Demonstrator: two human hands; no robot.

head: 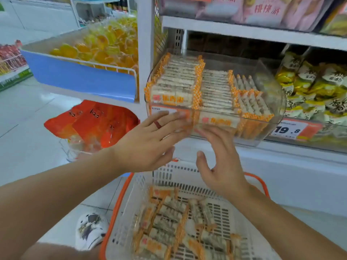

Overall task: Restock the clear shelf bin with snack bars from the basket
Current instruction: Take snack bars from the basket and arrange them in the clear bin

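Bare and outstretched, both hands reach toward the front wall of the clear plastic shelf bin (266, 87) — the left hand (150, 141), a dark red ring on one finger, lies with straight fingers flat against the bin's lower front left corner, thumb spread below, grasping nothing. The right hand (219, 162) is raised just beside it, fingers extended up to the bin's front underside and thumb held apart, likewise released and holding nothing. Pale tiled floor (28, 128) runs off to the left, where a white patterned shoe (90, 229) shows near the bottom. White metal shelving (281, 158) carries the bin, with an orange-and-white price tag (294, 130) on its edge. Inside the bin, the orange-and-white wrapped snack bars (180, 81) stand packed in neat rows on the left and middle, looser and leaning toward the right, with free room at the right end. Below the hands sits the white slotted plastic basket with orange handles (187, 177), holding more loose bars (169, 218) of the same kind scattered on its bottom. Yellow snack packets (315, 87) fill the neighbouring compartment to the right, pink packets (262, 10) the shelf above — and a blue-fronted bin of yellow-orange sweets (75, 72) stands at left above orange-red bags (93, 121).
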